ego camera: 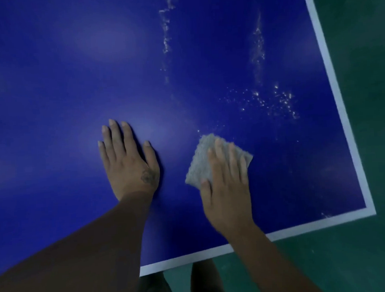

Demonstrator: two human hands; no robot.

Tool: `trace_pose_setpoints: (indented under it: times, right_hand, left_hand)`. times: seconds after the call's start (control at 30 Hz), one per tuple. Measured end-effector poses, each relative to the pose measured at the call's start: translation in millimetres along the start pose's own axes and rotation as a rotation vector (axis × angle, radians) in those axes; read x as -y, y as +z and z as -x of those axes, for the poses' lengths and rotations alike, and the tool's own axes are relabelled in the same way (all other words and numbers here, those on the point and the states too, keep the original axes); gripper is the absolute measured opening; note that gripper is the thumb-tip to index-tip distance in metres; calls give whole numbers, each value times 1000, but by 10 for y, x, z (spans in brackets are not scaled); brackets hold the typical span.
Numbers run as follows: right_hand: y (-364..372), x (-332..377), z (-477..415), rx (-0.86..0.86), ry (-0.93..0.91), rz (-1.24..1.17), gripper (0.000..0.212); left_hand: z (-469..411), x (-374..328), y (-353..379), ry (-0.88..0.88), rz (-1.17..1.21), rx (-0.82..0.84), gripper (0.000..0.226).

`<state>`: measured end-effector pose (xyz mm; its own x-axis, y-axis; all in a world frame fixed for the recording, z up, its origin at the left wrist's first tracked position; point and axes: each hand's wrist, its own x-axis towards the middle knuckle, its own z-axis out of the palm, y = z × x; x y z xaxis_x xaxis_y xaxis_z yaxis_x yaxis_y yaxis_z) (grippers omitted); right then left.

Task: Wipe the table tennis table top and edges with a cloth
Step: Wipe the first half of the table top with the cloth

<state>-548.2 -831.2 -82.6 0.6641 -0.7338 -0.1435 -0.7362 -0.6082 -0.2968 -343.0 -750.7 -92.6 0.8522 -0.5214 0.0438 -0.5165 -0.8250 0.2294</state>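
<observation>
Pressing cloth [212, 158] flat on table [72, 85], right hand [227, 188] fingers straight, for wiping; left hand [127, 160] splayed, empty, bracing lean.

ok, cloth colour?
Light grey, with a nubbly texture. The cloth lies under the right hand in the head view.

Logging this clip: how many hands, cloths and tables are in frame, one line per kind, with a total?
Hands: 2, left hand flat on the table, right hand pressing the cloth
Cloths: 1
Tables: 1
Total: 4
</observation>
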Motion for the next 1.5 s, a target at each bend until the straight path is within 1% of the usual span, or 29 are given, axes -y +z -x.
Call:
trace_pose_setpoints:
  times: [0.1,0.17,0.2,0.23,0.3,0.37,0.43,0.5,0.53,0.6,0.63,0.73,0.8,0.87,0.93,1.0,1.03,1.07,1.13,1.2,1.23,1.27,1.3,1.37,1.4,1.43,1.47,1.5]
  right_hand:
    - [103,127,502,80,-221,23,70]
    - [97,112,304,112,-317,36,70]
    - [66,101,52,103,-319,48,70]
    - [15,84,-245,80,-282,60,71]
    - [-112,-22,-791,26,-158,80,71]
    - [-159,-68,-920,9,-84,89,71]
    - [-86,-12,-617,31,-139,114,72]
    - [-17,104,-217,83,-269,102,73]
    - [16,116,-171,98,-323,102,73]
    - [19,101,-491,92,-367,125,71]
    - [-11,96,-752,69,-337,136,71]
    - [-149,-23,-1413,-18,-128,129,71]
    - [-160,-43,-1347,-56,-73,148,71]
    - [-76,32,-952,-33,-148,162,70]
    - [-9,141,-642,41,-309,139,71]
    - [-1,214,-809,71,-415,123,71]
    - [-24,245,-1007,56,-405,117,70]
    - [-63,265,-1229,34,-344,99,70]
    - [-175,224,-1622,-31,-163,36,69]
    - [-233,197,-1671,-70,-34,-16,65]
    - [-227,216,-1566,-79,-24,-15,63]
    - [-196,262,-1411,-72,-59,9,61]
    - [-146,323,-1252,-52,-138,42,61]
    - [-53,420,-1111,13,-344,113,63]
    - [-49,446,-1197,30,-428,145,62]
    - [-67,454,-1354,33,-469,167,62]
    - [-109,445,-1519,36,-448,172,61]
    - [-171,413,-1687,35,-377,166,61]
  left_hand:
    - [4,-20,-19,-8,-12,24,66]
    - [-1,-21,-17,-2,-11,12,63]
    - [-5,-18,-19,2,-6,5,63]
    - [-8,-17,-22,4,-4,1,62]
    - [-6,-17,-22,3,-5,-3,62]
    - [1,-12,-18,6,-3,-5,62]
    - [-5,-8,-9,7,-1,-8,61]
    - [-15,-1,2,3,-7,-7,62]
    - [-18,4,11,2,-11,-6,62]
    - [-19,13,23,6,-15,-3,62]
    - [-16,15,26,9,-16,0,62]
    - [-5,15,29,6,-13,16,63]
    - [0,13,24,4,-3,21,63]
    - [-1,15,21,6,4,20,63]
    - [3,5,21,9,-10,15,62]
    - [-1,9,27,16,-13,13,61]
    - [-3,17,34,22,-4,13,61]
    - [-2,24,43,26,5,11,60]
    - [4,29,53,25,17,7,60]
    - [9,30,51,23,20,4,59]
    - [8,30,51,23,16,5,59]
    - [2,32,51,23,12,10,60]
    - [-5,35,51,22,7,18,60]
    - [-3,34,46,16,8,35,60]
    - [0,32,44,14,15,39,60]
    - [-1,36,43,12,20,43,60]
    - [-6,42,39,13,22,48,60]
    - [-14,45,34,16,22,54,60]
